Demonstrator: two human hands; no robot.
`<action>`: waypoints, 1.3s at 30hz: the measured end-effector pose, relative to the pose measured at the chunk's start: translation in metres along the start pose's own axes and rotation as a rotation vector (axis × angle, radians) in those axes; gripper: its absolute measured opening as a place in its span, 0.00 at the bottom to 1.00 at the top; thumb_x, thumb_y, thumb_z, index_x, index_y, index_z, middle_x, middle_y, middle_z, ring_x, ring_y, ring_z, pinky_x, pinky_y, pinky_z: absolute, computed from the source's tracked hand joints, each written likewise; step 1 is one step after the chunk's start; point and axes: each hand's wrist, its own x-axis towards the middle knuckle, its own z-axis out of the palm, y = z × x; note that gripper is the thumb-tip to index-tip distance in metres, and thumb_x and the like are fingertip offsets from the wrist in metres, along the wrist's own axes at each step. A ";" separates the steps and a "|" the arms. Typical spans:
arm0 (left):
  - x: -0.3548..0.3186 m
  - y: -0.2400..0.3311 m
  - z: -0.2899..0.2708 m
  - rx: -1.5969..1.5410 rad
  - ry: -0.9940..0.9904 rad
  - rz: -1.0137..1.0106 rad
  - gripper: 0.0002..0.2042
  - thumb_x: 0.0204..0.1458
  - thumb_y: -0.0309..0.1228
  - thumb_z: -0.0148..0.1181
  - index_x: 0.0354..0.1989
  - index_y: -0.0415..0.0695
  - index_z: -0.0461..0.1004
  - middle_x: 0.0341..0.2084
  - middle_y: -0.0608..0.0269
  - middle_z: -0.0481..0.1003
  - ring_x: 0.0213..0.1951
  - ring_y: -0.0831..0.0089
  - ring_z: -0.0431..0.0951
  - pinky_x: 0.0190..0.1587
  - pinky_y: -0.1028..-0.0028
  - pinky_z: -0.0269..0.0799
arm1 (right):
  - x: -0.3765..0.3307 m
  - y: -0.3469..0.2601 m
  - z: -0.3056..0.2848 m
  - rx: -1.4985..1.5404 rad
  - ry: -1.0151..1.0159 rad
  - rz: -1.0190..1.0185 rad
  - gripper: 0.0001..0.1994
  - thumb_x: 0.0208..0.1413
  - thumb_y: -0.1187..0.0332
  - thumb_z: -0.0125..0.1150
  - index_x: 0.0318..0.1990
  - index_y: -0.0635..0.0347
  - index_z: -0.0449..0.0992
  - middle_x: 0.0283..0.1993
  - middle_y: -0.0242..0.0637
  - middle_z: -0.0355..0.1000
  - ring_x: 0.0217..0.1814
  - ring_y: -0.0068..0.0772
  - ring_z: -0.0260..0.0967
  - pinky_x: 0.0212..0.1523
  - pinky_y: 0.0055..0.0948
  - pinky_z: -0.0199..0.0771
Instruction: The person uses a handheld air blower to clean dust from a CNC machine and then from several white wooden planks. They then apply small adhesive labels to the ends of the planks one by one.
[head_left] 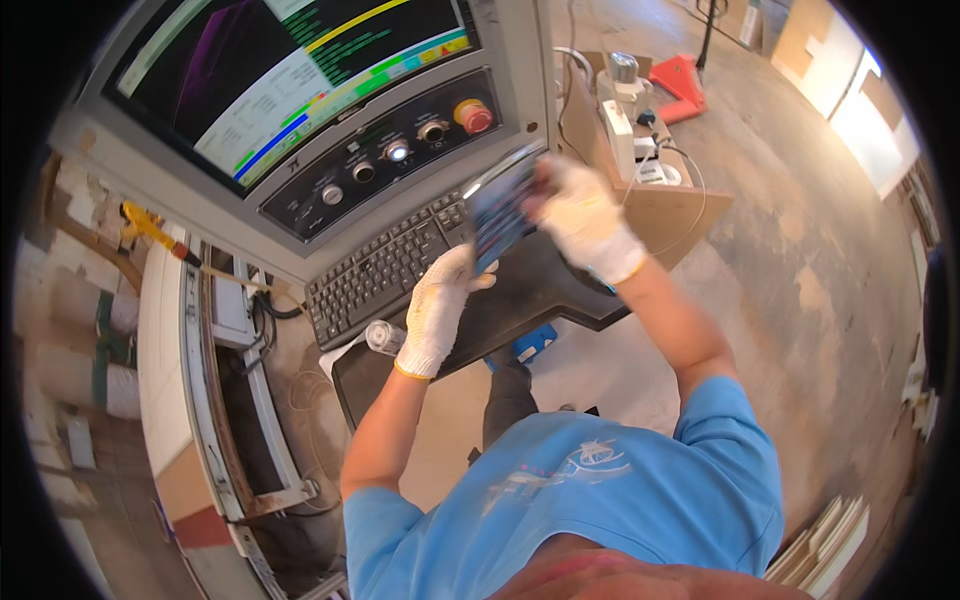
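Note:
Both my hands wear white work gloves. My left hand (438,305) grips the lower edge of a thin dark glossy flat item (503,205), like a phone or card, held tilted above a black keyboard (385,268). My right hand (585,215) holds its upper right side. The item is blurred, so I cannot tell exactly what it is. Behind it stands a grey machine control console with a lit screen (290,70) and a dark button panel (385,150) with a red stop button (475,116).
The keyboard rests on a black shelf (520,300). A small white roll (384,336) lies at the shelf's left. A wooden board with white devices (640,150) stands right of the console. White machine frame and cables (230,330) are at left; concrete floor (820,300) at right.

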 end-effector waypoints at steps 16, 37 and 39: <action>-0.022 -0.013 0.006 0.791 -0.299 0.359 0.11 0.65 0.33 0.62 0.49 0.38 0.81 0.44 0.55 0.82 0.39 0.70 0.82 0.47 0.70 0.79 | 0.108 0.184 -0.050 -0.100 0.299 0.181 0.10 0.63 0.69 0.66 0.51 0.58 0.78 0.40 0.29 0.77 0.37 0.22 0.73 0.34 0.27 0.73; -0.112 0.022 0.049 1.242 -0.505 0.631 0.18 0.58 0.51 0.59 0.39 0.49 0.84 0.35 0.52 0.82 0.40 0.47 0.83 0.42 0.50 0.78 | 0.036 -0.162 0.225 -0.559 -0.429 -0.775 0.21 0.60 0.73 0.63 0.61 0.63 0.75 0.56 0.52 0.76 0.59 0.55 0.76 0.59 0.40 0.76; -0.153 0.037 0.027 1.252 -0.509 0.734 0.17 0.57 0.49 0.60 0.40 0.49 0.83 0.33 0.52 0.81 0.39 0.47 0.82 0.40 0.49 0.78 | 0.056 -0.176 0.285 -0.620 -0.465 -0.810 0.24 0.60 0.68 0.63 0.64 0.62 0.71 0.60 0.56 0.74 0.62 0.64 0.72 0.63 0.47 0.73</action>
